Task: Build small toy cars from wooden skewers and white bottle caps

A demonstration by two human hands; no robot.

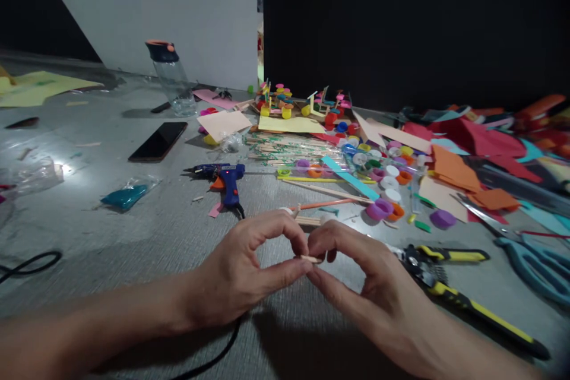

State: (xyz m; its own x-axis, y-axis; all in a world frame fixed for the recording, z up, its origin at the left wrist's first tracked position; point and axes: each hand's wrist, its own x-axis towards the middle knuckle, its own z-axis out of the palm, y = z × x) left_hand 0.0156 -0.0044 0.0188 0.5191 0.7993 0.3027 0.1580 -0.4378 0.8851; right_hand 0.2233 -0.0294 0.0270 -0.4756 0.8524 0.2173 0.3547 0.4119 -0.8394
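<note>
My left hand (pixel 262 264) and my right hand (pixel 365 276) meet at the fingertips above the table. Between them is a short, pale wooden stick piece (pixel 312 259), pinched by thumb and forefinger on both sides; most of it is hidden by the fingers. Just beyond the hands lie several pale wooden sticks (pixel 308 221), partly covered. A blue hot glue gun (pixel 230 184) rests on its side behind my left hand. Close to my right wrist are yellow-and-black pliers (pixel 467 306), their handles spread apart.
Scissors (pixel 525 261) lie at the right among paper scraps. Coloured bottle caps (pixel 380 209) and a pile of sticks (pixel 285 147) fill the middle back. A phone (pixel 158 142), a water bottle (pixel 171 80) and a blue packet (pixel 125 196) are at left. A black cable (pixel 214 359) runs in front.
</note>
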